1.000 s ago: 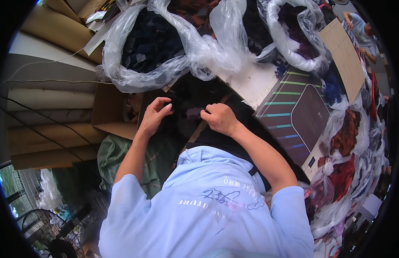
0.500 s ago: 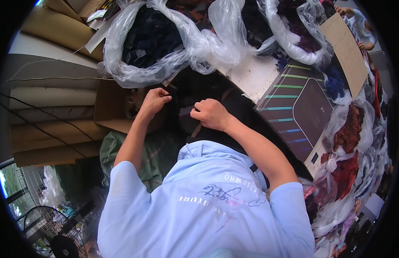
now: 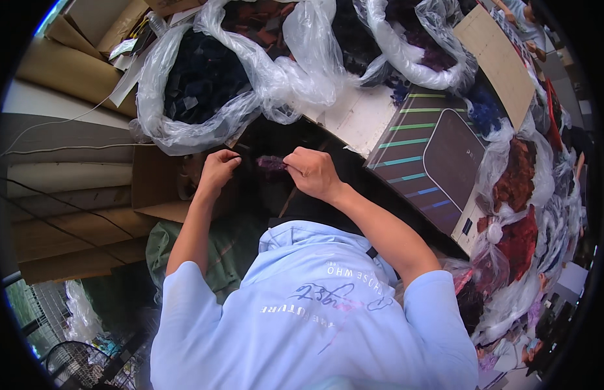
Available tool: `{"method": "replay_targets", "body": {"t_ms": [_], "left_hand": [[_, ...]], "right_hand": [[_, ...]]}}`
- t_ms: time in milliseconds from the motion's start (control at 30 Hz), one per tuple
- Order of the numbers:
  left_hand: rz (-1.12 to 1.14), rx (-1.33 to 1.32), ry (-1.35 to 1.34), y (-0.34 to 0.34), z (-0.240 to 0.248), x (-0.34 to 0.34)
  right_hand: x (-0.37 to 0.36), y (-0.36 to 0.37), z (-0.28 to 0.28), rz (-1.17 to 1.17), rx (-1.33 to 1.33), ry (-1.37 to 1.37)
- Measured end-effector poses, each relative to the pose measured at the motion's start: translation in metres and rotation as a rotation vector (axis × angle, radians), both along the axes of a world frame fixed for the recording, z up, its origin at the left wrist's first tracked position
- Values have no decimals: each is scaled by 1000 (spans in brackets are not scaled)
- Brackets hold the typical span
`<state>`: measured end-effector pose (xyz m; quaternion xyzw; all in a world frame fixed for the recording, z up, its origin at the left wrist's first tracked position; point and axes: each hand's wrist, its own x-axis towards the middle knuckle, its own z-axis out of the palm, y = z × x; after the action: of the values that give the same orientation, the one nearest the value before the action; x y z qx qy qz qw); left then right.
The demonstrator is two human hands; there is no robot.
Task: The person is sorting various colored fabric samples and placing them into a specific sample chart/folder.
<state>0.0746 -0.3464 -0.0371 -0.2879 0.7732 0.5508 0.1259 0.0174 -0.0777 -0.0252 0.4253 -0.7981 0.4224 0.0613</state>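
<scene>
My right hand (image 3: 315,173) is closed, its thumb and fingertips pinching the end of a small purple piece (image 3: 271,164) of shiny, fuzzy-looking material. The piece sticks out toward my left hand (image 3: 218,172), apart from it. That hand is also in a pinch, and a dark bit may show at its fingertips, too small to name. Both hands are over a dark space in front of my body. Beyond them, a clear plastic bag (image 3: 188,138) stands open around dark blue-black pieces (image 3: 204,75).
A cardboard box (image 3: 162,195) stands beside my left hand, with green cloth (image 3: 178,250) below it. At right lies a dark panel (image 3: 406,153) with coloured stripes. More plastic bags of brown and red pieces (image 3: 515,172) line the far right. Long rolls (image 3: 74,172) are stacked at left.
The view has shifted, so the bags appear farther left. The purple piece shows more clearly, stretching out from my right fingertips. Both hands stay closed and apart.
</scene>
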Motion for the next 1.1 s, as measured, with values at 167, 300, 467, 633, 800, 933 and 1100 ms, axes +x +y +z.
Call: {"method": "replay_targets", "body": {"t_ms": [167, 300, 467, 633, 800, 933, 1100], "left_hand": [[49, 490, 110, 50, 10, -12], [-8, 738, 179, 136, 30, -39], [-262, 903, 29, 207, 47, -69], [-410, 894, 7, 264, 55, -102], [-455, 842, 29, 321, 41, -135], [-628, 500, 179, 357, 9, -144], [-725, 228, 284, 368, 19, -141]], "right_hand": [[-4, 42, 14, -415, -611, -1292], [13, 76, 25, -454, -757, -1400], [31, 119, 26, -490, -817, -1339], [35, 171, 49, -661, -711, -1263], [29, 251, 47, -990, -764, -963], [14, 316, 1, -1339, -283, -246], [15, 332, -13, -1392, -227, -93]]}}
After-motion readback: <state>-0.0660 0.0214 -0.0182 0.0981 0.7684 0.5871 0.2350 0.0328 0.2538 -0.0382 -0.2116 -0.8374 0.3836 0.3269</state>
